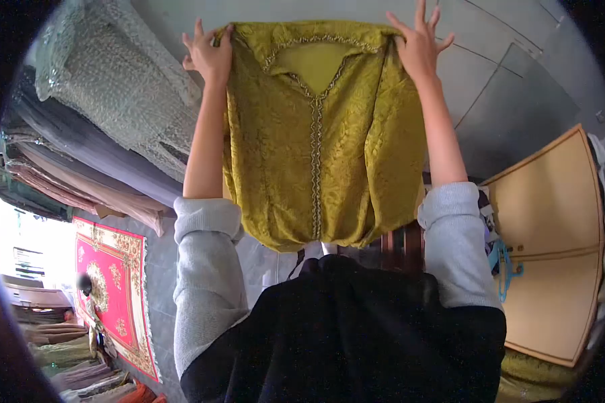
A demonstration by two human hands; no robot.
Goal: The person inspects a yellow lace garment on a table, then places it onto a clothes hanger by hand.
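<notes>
A mustard-yellow blouse (279,141) with a raised leafy pattern hangs spread out in front of me, its front towards me. Beaded trim edges the V-shaped neckline and runs down the middle. At its upper left shoulder my left hand (207,57) pinches the fabric between thumb and finger, the other fingers spread. My right hand (420,47) pinches the opposite shoulder the same way, its other fingers raised. Both arms are stretched forward, and the lower hem hangs near my body.
Long garments, including a pale beaded one (124,77), hang along the left. A red patterned rug (117,282) lies on the grey tiled floor (161,269). Wooden cupboard doors (548,195) stand at the right, with blue hangers (509,272) beside them. More clothes (81,369) are at lower left.
</notes>
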